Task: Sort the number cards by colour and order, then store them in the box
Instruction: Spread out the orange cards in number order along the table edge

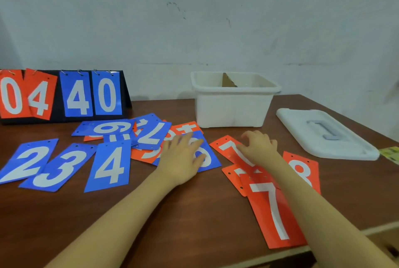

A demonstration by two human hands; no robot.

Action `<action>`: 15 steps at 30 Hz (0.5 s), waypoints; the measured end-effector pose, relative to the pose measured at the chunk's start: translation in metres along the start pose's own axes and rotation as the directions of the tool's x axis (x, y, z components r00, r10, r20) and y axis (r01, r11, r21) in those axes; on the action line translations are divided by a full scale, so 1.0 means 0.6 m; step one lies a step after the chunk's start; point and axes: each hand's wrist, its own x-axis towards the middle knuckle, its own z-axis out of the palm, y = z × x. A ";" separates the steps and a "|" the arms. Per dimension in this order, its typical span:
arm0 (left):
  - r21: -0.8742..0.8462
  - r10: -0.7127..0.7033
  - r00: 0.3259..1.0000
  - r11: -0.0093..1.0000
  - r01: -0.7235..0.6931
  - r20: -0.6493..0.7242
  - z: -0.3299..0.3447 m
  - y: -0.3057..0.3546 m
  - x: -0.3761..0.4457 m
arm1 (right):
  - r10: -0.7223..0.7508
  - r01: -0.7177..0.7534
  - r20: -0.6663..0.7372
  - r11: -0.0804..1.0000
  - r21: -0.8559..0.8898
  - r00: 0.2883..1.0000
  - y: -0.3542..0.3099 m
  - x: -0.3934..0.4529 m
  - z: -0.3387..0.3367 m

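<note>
Left hand [183, 157] lies flat, fingers spread, on a blue card [207, 155] at the edge of the mixed pile [138, 136], apparently pinning it so it can be slid free. Right hand [259, 145], fingers curled, hovers over or touches a red card [226, 149]; whether it pinches the card cannot be told. Blue 2 [28, 162], 3 [60, 168] and 4 [109, 166] sit in a row to the left, red 7 [274, 211] and 8 [302, 170] under the right forearm, suggesting colours are being separated. Box [233, 105] stands open just beyond both hands, lid [323, 133] beside it.
</note>
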 end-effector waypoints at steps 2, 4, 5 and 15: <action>0.004 0.077 0.991 0.997 -0.078 0.106 0.003 0.009 0.005 | 0.070 -0.066 0.076 0.996 -0.063 0.995 0.005 0.011 -0.003; -0.009 0.051 0.988 0.999 -0.050 0.143 0.000 0.010 0.014 | 0.113 -0.107 0.124 0.993 -0.057 0.986 0.008 0.019 -0.003; -0.008 0.040 0.991 0.999 -0.039 0.124 -0.001 0.010 0.018 | 0.127 -0.124 0.136 0.992 -0.026 0.983 0.008 0.024 -0.004; -0.176 0.448 0.891 0.885 -0.430 0.073 -0.006 0.040 -0.011 | 0.028 0.129 -0.260 0.813 0.568 0.965 -0.001 0.026 -0.003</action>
